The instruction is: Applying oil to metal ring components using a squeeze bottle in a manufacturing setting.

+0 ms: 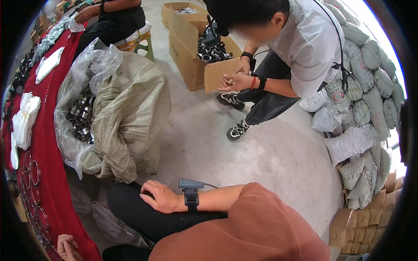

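The left hand [66, 249] is at the near edge of the red-cloth-covered surface [65, 200], fingers bent; whether its grip holds anything I cannot tell. The right hand [161, 196], relaxed, nothing visible in it, rests on the black-trousered knee [124, 204]. Thin round silver metal rings [39, 174] lie beyond the left hand, probably best lifted singly by the rim. Far grey-white woven sacks [372, 108] bear print, too small to read.
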The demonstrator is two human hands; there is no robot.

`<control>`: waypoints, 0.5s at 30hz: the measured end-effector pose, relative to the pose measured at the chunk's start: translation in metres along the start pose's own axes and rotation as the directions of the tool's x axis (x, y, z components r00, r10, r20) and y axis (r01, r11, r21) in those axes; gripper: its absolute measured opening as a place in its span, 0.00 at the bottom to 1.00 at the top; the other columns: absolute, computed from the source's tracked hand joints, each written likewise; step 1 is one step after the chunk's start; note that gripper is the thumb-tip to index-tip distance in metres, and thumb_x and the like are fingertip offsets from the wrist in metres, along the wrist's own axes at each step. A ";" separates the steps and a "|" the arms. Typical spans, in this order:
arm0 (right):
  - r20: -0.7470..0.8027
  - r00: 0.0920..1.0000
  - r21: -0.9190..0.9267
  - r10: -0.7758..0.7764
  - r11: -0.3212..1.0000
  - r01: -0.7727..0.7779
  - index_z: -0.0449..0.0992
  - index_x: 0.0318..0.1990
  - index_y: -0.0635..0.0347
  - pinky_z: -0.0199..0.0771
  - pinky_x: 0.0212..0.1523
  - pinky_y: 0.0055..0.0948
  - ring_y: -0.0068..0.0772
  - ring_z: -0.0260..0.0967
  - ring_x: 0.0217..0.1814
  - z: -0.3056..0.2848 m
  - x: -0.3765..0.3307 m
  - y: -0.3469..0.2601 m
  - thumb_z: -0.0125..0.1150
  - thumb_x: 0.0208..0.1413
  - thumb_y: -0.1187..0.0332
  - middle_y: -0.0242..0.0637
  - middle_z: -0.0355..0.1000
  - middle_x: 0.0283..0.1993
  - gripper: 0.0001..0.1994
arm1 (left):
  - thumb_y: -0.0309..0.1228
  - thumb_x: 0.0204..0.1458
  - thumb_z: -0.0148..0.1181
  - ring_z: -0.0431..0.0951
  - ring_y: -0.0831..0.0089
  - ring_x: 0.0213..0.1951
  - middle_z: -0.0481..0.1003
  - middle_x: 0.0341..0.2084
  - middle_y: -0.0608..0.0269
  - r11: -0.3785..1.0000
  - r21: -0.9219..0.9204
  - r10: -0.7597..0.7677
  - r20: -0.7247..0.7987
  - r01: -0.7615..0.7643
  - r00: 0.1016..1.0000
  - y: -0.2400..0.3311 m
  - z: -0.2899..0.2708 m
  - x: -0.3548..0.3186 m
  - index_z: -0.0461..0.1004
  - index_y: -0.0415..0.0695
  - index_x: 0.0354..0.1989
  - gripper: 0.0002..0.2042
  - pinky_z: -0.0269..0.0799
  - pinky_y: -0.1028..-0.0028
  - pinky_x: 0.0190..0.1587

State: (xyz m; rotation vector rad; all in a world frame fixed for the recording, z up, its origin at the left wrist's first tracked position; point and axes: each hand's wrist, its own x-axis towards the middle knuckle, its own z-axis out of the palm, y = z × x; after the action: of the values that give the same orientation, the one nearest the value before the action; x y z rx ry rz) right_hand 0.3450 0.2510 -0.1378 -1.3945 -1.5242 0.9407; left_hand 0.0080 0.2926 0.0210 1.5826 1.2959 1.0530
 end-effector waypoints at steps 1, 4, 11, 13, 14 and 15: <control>-0.001 1.000 0.000 0.002 1.000 -0.002 0.67 0.37 0.65 0.65 0.43 0.38 0.46 0.63 0.41 0.000 0.000 0.000 0.49 0.57 0.62 0.47 0.65 0.36 0.13 | 0.27 0.58 0.46 0.68 0.80 0.25 0.73 0.25 0.62 1.000 -0.004 0.013 0.004 -0.013 1.000 0.001 0.001 0.000 0.74 0.34 0.35 0.10 0.59 0.84 0.26; 0.001 1.000 0.002 0.001 1.000 -0.001 0.67 0.37 0.65 0.64 0.43 0.38 0.46 0.63 0.40 0.000 0.000 0.001 0.49 0.57 0.62 0.47 0.65 0.36 0.12 | 0.27 0.58 0.46 0.68 0.80 0.25 0.73 0.25 0.62 1.000 -0.013 0.024 0.008 -0.024 1.000 0.002 0.002 0.001 0.74 0.34 0.35 0.11 0.60 0.83 0.28; -0.003 1.000 0.003 -0.003 1.000 0.003 0.66 0.37 0.65 0.64 0.44 0.38 0.46 0.63 0.41 0.001 0.000 0.003 0.49 0.57 0.62 0.48 0.65 0.36 0.13 | 0.27 0.58 0.46 0.68 0.79 0.25 0.73 0.25 0.62 0.999 -0.031 0.006 -0.007 -0.006 1.000 -0.001 0.001 0.001 0.74 0.34 0.35 0.11 0.62 0.83 0.29; -0.001 1.000 0.003 -0.002 1.000 0.002 0.66 0.37 0.65 0.64 0.44 0.38 0.47 0.63 0.41 0.001 0.000 0.003 0.48 0.57 0.62 0.48 0.65 0.36 0.13 | 0.27 0.58 0.47 0.68 0.79 0.25 0.73 0.25 0.62 1.000 -0.029 -0.010 -0.014 0.010 1.000 -0.001 0.000 -0.001 0.74 0.34 0.35 0.10 0.62 0.83 0.29; 0.005 1.000 0.003 0.000 1.000 0.000 0.66 0.38 0.65 0.64 0.44 0.38 0.47 0.63 0.41 0.001 0.000 0.003 0.48 0.57 0.62 0.48 0.65 0.37 0.13 | 0.27 0.58 0.47 0.68 0.79 0.25 0.73 0.25 0.62 1.000 -0.028 -0.010 -0.014 0.010 1.000 0.000 0.000 -0.001 0.74 0.34 0.35 0.10 0.62 0.83 0.29; 0.011 1.000 0.004 0.002 1.000 -0.002 0.66 0.38 0.65 0.64 0.44 0.38 0.47 0.63 0.41 0.001 0.000 0.003 0.48 0.57 0.62 0.48 0.65 0.37 0.13 | 0.27 0.58 0.47 0.68 0.79 0.25 0.73 0.25 0.62 1.000 -0.031 -0.005 -0.014 0.004 1.000 0.000 0.001 0.000 0.74 0.34 0.35 0.10 0.62 0.83 0.29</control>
State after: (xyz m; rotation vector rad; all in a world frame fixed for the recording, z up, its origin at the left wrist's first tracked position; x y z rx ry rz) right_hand 0.3454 0.2516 -0.1406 -1.3900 -1.5283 0.9533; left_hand 0.0087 0.2921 0.0206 1.5512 1.2866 1.0782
